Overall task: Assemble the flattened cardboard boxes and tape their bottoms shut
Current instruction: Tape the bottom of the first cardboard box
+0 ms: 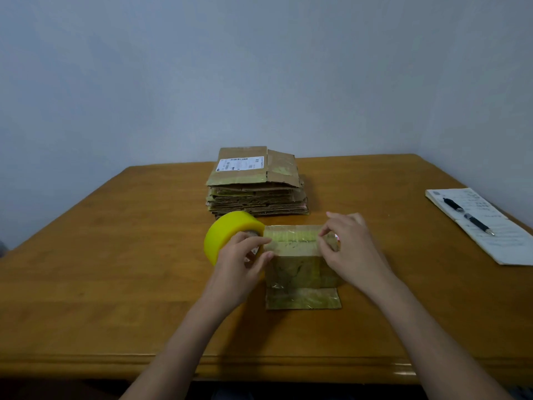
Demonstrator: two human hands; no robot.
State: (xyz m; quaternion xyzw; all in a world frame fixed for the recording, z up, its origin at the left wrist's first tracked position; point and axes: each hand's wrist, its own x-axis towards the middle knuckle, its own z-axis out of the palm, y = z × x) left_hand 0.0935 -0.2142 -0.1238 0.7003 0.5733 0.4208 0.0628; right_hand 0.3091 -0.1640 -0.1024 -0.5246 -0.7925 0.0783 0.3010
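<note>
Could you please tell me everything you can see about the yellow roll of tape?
The yellow tape roll is a wide, thick roll with a brownish cardboard-looking core. It stands on its edge on the wooden table, at the left end of the small cardboard box, in front of the stack of flattened boxes. The left hand grips it. A strip runs from it across the box top to the right hand, whose fingers pinch its end.

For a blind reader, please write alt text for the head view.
A person's left hand holds a yellow tape roll while the right hand presses the tape onto a small cardboard box on a wooden table; flattened boxes lie stacked behind.
</note>
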